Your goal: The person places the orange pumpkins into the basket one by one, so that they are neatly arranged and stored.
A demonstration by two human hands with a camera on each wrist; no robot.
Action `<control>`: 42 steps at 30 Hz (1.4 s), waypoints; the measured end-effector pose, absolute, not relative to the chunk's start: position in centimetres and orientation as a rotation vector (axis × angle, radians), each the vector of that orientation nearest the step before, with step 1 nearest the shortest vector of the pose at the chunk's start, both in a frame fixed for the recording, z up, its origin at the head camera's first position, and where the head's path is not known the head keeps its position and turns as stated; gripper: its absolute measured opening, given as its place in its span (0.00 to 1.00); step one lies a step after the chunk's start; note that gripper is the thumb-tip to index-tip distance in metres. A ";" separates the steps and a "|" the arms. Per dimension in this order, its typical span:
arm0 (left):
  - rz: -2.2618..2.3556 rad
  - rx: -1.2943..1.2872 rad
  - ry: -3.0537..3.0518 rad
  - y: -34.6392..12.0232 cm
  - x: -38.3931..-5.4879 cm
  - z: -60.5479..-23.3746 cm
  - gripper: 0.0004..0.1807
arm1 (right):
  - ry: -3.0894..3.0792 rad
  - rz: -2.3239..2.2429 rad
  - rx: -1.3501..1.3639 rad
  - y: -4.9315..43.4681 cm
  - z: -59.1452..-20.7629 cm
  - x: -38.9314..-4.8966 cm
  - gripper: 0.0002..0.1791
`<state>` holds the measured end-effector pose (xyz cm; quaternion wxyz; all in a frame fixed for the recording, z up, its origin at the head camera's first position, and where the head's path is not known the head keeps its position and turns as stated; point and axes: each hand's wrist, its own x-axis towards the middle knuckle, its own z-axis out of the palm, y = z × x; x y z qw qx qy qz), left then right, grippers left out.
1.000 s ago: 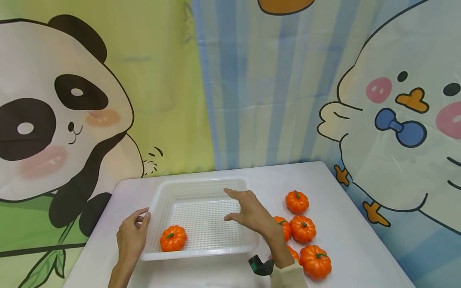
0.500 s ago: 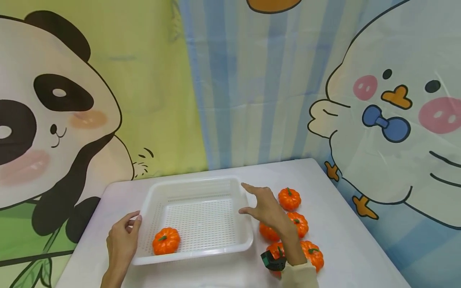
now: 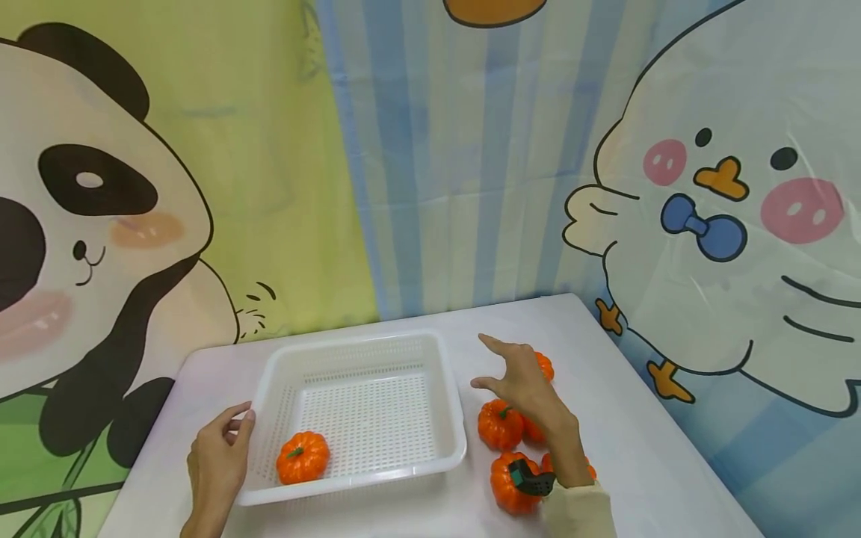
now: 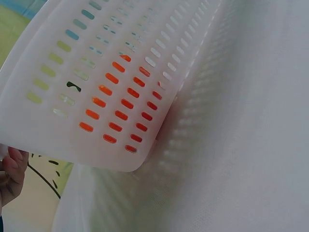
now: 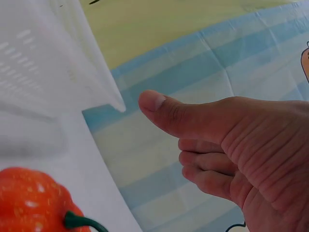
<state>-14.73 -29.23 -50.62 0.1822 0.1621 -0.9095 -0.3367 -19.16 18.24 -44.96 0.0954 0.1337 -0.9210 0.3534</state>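
Observation:
A white perforated plastic basket (image 3: 350, 482) rests on the table with one orange pumpkin (image 3: 303, 457) in its near left corner. My left hand (image 3: 218, 459) is at the basket's left rim, its curled fingers and thumb holding the edge. In the left wrist view, the pumpkin's orange shows through the basket's slots. To the right of the basket, my right hand (image 3: 528, 381) hangs in the air over a group of orange pumpkins (image 3: 501, 426), its thumb and index finger spread apart and nothing between them. The right hand and forearm partly hide several of those pumpkins.
The white table (image 3: 646, 463) ends at a cartoon curtain (image 3: 430, 187) that hangs behind it and to the sides. A small black device (image 3: 531, 478) is worn on the right wrist. One pumpkin (image 5: 36, 203) shows low in the right wrist view.
My right hand has moved right, from above the basket to above the loose pumpkins. The left hand stays at the basket's rim. The whole head view has shifted leftward.

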 end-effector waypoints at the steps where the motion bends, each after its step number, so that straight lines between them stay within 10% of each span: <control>1: -0.947 0.449 -2.563 -29.3 -14.7 -50.6 0.18 | -2.730 1.030 0.385 18.4 -45.1 -19.1 0.46; 42: -0.937 0.437 -2.570 -29.4 -14.6 -50.7 0.18 | -2.790 0.886 0.068 25.2 -48.4 -20.5 0.45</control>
